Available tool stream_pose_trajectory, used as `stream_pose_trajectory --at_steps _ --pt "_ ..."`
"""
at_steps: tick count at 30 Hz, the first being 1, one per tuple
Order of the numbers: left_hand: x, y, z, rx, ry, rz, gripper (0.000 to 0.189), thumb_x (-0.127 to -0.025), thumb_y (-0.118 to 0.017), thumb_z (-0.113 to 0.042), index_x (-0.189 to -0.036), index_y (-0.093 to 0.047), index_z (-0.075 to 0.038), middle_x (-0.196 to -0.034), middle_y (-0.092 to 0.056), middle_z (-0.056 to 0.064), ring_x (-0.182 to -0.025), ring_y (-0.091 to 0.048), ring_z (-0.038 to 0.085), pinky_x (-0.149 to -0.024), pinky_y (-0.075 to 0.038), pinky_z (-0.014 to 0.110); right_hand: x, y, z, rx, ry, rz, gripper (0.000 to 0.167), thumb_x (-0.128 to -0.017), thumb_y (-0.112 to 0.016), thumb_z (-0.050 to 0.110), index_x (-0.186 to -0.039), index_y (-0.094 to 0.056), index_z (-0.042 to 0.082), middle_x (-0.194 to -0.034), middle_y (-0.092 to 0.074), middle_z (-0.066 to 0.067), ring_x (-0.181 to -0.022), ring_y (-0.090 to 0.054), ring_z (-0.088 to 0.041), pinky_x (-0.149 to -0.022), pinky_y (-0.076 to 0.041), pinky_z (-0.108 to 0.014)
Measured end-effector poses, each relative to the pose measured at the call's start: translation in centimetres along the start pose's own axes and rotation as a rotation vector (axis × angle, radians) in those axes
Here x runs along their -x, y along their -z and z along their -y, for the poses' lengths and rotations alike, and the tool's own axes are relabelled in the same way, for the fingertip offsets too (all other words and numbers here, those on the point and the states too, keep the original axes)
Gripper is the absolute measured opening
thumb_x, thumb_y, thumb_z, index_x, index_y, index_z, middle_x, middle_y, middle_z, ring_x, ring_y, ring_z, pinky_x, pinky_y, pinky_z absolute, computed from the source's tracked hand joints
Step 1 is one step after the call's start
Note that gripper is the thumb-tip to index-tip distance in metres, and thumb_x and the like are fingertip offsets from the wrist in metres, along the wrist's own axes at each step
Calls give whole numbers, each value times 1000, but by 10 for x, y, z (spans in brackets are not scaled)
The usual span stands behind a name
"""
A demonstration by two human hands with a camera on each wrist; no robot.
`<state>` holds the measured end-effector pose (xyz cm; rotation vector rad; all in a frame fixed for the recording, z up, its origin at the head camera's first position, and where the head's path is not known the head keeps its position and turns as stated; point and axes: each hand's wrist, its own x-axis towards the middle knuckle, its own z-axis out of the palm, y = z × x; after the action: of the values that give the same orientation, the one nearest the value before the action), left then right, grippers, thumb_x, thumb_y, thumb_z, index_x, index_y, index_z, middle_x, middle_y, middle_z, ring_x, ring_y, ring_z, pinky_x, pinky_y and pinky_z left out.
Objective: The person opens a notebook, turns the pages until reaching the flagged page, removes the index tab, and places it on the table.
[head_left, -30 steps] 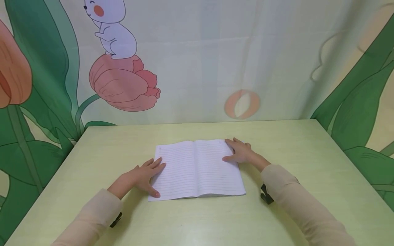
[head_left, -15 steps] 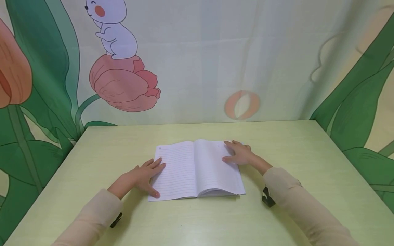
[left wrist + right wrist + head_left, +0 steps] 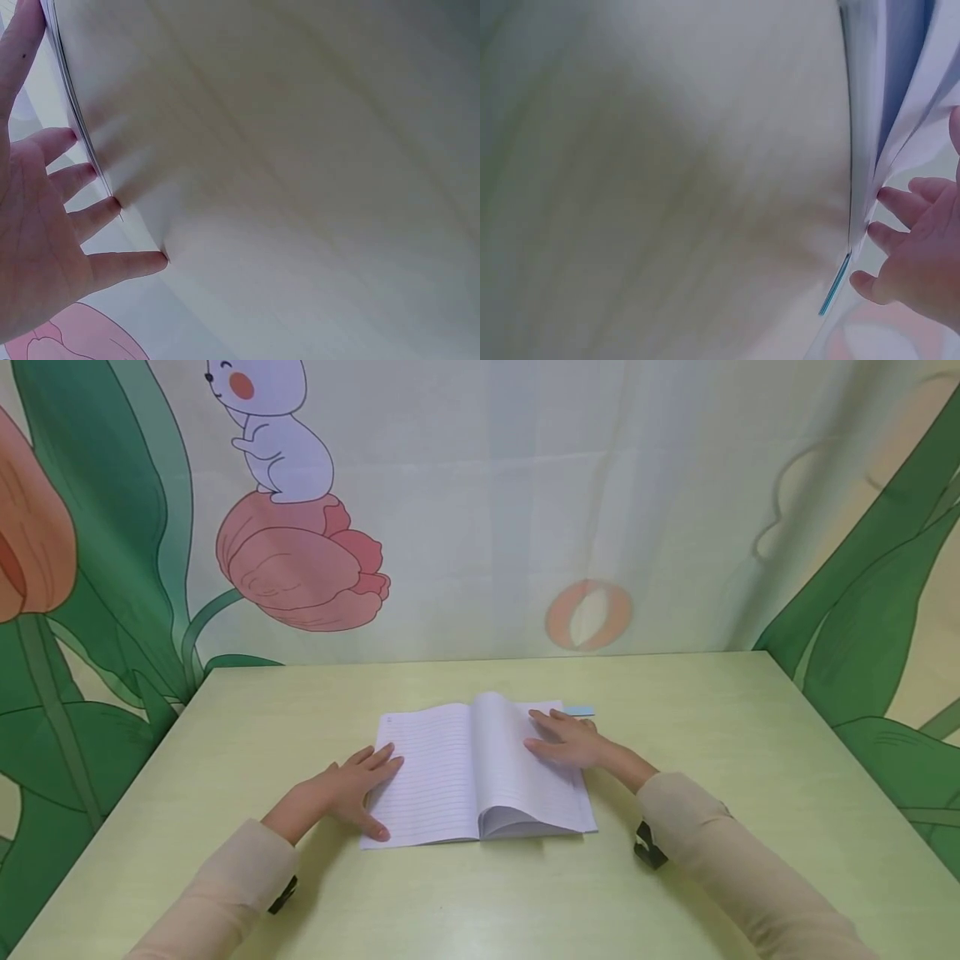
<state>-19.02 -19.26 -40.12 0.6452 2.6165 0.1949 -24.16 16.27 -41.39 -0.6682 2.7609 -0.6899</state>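
An open lined notebook lies on the table, its left page flat. My left hand rests on that page's outer edge, fingers spread and thumb at the near corner. In the left wrist view, the left hand's fingertips reach the notebook's thin edge. My right hand presses on the right page with outstretched fingers; that page bulges up near the spine, with its near edge curled. Lifted sheets stand apart from the stack beside the right hand. A light blue strip juts from the notebook's far right corner.
The pale green-yellow table extends round the notebook. Behind it hangs a curtain printed with tulips and a white animal. A dark band piece shows under the right sleeve, another under the left.
My right hand has slid a little left on the right page, which has arched up towards the spine. The blue strip has come into view. My left hand stays put.
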Motion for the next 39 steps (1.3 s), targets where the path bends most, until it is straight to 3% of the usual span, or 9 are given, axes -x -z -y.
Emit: stream_pose_trajectory --at_steps 15,22,28,34,39 --pt "-1 -1 0 5 2 -1 105 -64 -76 -50 -145 -22 -10 -151 -8 13 -135 -5 38 -93 -14 69 -3 -8 20 -83 92 -13 55 -97 -36 35 -142 -29 3 -140 -34 -19 -130 -24 -39 -98 -15 -62" --pt "0 2 -1 11 -8 2 105 -65 -76 -49 -145 -21 -9 -151 -9 14 -134 -5 39 -93 -14 70 -7 -11 26 -151 147 -22 55 -98 -33 34 -141 -27 0 -141 -33 -21 -129 -27 -37 -103 -18 -52" --pt "-1 6 2 139 -42 1 108 -70 -72 -51 -145 -11 -3 -150 -8 18 -133 -5 43 -94 -10 68 -12 -15 34 -175 172 -25 57 -98 -33 34 -141 -25 -2 -142 -31 -20 -130 -27 -36 -104 -20 -49" --pt "-7 11 6 300 -70 -35 88 -89 -49 -50 -144 -5 3 -149 -8 20 -133 -7 42 -105 -11 51 -16 -19 42 -194 157 -17 58 -98 -34 35 -143 -24 1 -143 -29 -18 -132 -25 -33 -104 -19 -48" --pt "-10 13 4 441 -54 -76 69 -98 -30 -43 -144 -6 3 -149 -8 17 -135 -9 34 -107 -12 47 -21 -22 49 -188 136 -14 60 -97 -35 39 -143 -24 3 -145 -28 -15 -132 -23 -32 -103 -18 -53"
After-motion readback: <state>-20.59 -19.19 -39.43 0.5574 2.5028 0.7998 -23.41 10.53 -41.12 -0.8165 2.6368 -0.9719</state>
